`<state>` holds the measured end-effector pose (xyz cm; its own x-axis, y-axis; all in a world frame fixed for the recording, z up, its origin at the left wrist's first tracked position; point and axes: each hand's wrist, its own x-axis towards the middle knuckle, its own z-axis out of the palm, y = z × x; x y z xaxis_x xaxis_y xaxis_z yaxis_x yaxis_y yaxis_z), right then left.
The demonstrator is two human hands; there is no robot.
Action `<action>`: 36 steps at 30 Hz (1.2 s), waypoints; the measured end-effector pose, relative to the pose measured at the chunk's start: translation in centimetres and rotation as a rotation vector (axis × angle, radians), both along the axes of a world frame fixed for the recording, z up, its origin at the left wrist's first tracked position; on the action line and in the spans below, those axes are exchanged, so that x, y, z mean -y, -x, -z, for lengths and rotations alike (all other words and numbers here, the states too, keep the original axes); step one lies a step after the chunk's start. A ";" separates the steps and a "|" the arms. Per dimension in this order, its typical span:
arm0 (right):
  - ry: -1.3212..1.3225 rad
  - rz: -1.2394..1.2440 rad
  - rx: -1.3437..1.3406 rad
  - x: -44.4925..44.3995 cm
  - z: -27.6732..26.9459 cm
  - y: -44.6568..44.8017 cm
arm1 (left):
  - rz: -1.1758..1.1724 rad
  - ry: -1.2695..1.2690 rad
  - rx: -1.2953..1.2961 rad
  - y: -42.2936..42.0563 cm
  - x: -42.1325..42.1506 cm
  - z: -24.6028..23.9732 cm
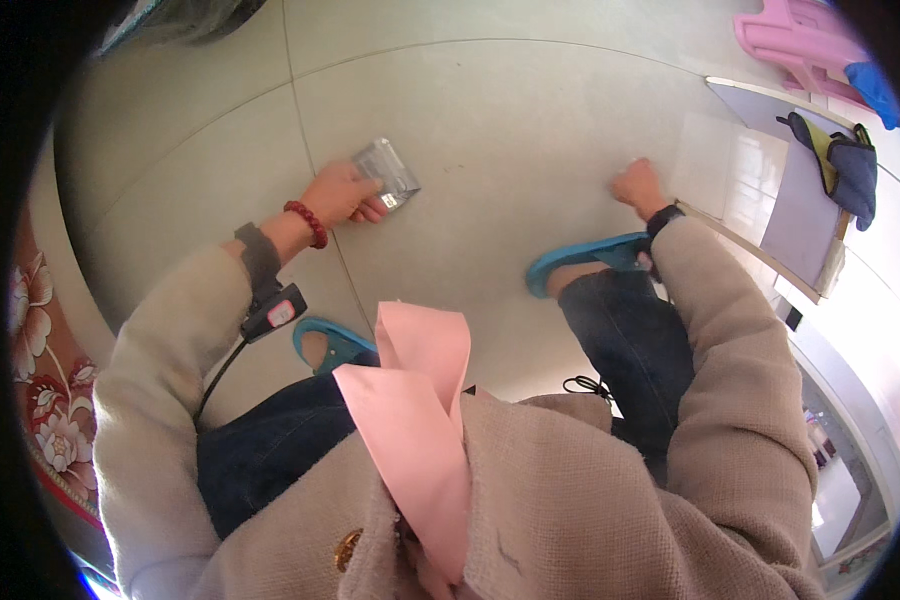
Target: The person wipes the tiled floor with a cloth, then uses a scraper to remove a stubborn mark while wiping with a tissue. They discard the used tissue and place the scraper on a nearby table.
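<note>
My left hand [345, 195] grips a small silvery foil or plastic packet [388, 171] by its near left edge, over the tiled floor [480, 135]. A red bead bracelet and a black strap with a small cabled device are on that arm. My right hand [636, 185] is out to the right, fingers curled, near the corner of a white-edged panel or box [750, 251]. Something pale shows at its fingertips; whether it holds anything cannot be told.
A grey and yellow-green cloth or glove [844, 165] lies over the panel at the right. Beyond it are a pink plastic stool [802, 37] and a blue item [874, 94]. Floral fabric [52, 375] borders the left. My feet wear blue slippers [570, 255].
</note>
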<state>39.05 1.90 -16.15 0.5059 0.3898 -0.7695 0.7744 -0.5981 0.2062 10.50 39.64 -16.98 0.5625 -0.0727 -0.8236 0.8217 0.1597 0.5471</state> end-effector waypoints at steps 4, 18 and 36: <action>-0.549 0.446 0.019 -7.9 0.6 7.6 | -0.024 0.008 -0.002 0.3 0.2 0.1; -1.210 0.234 -0.231 -23.5 -1.2 13.1 | -0.073 0.026 -0.007 0.7 0.0 -0.1; -1.207 0.187 -0.254 -20.0 -1.0 11.9 | -0.038 -0.002 -0.001 1.1 -1.2 -0.1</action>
